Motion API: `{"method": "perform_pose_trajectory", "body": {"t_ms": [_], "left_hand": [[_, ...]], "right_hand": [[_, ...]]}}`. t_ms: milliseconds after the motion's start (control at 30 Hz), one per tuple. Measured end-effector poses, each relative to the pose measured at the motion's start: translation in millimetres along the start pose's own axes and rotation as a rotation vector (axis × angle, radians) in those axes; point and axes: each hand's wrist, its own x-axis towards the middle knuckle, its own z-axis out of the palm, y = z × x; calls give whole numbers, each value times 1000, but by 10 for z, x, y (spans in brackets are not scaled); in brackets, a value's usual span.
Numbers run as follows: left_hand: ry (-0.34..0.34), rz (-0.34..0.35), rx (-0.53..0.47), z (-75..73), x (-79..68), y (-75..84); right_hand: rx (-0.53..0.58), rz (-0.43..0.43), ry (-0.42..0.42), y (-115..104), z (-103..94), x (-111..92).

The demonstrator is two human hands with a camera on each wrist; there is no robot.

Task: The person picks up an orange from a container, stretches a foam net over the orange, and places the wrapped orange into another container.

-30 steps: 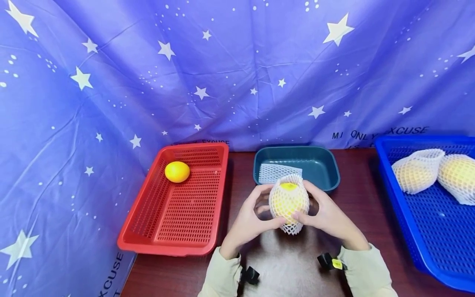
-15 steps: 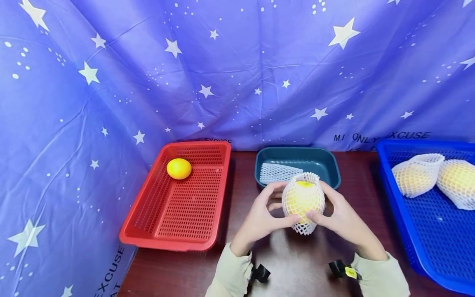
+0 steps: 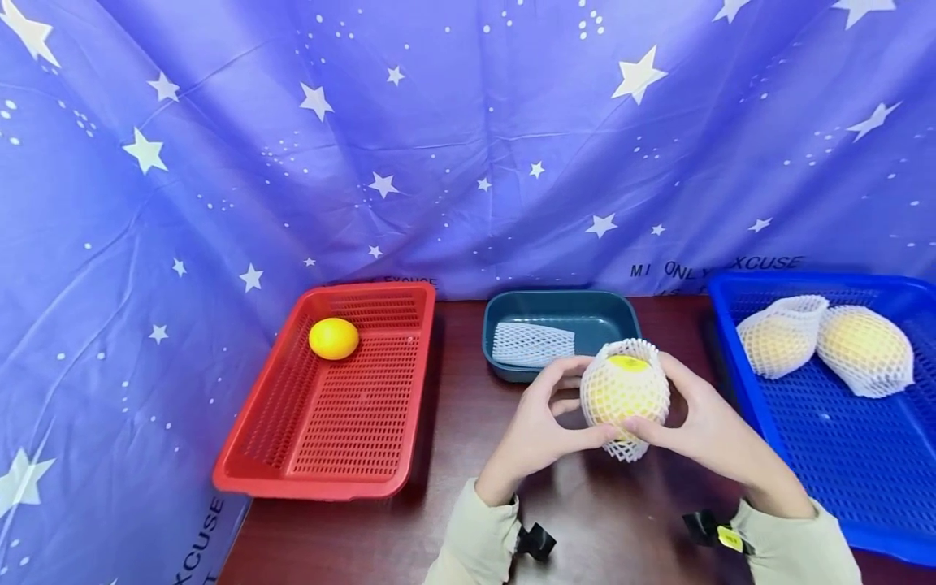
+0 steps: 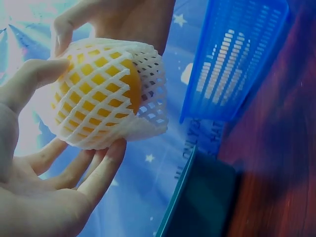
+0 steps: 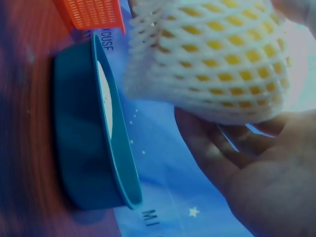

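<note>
Both hands hold a round yellow fruit wrapped in a white foam net sleeve, above the table in front of the teal tray. My left hand grips it from the left, thumb on the near side and fingers curled beneath, as the left wrist view shows. From the other side my right hand grips it, its thumb close to the left one. Yellow skin shows through the mesh and at the sleeve's open upper end. Some fingertips are hidden behind the fruit.
At the left, a red basket holds one bare yellow fruit. The teal tray at the back contains flat white foam netting. A blue basket on the right carries two net-wrapped fruits. Behind hangs a starry blue cloth.
Both hands have carried the wrapped fruit rightward, from in front of the tray's middle to its right end. The head view has shifted slightly. The grip looks the same.
</note>
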Motion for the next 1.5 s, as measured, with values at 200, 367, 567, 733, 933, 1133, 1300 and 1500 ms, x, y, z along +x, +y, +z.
{"method": "perform_pose_trajectory", "body": {"t_ms": [200, 367, 567, 733, 933, 1133, 1300, 1500], "left_hand": [[2, 22, -28, 182, 87, -13], [1, 19, -39, 332, 144, -15], [-33, -31, -37, 481, 196, -42], [-59, -79, -74, 592, 227, -68], [-91, -97, -161, 727, 283, -78], [-105, -111, -232, 867, 315, -59], [-132, -109, -264, 983, 314, -67], [-114, -180, -167, 1144, 300, -135]], "right_hand": [[-62, 4, 72, 44, -126, -74], [-63, 19, 82, 88, -264, -144], [-104, 79, 66, 169, -438, -242], [-157, 161, 35, 228, -579, -329], [-179, 140, 78, 270, -719, -412], [-199, 157, 94, 253, -831, -499], [-231, 197, 98, 245, -926, -584], [-335, 286, 102, 215, -1065, -711]]}}
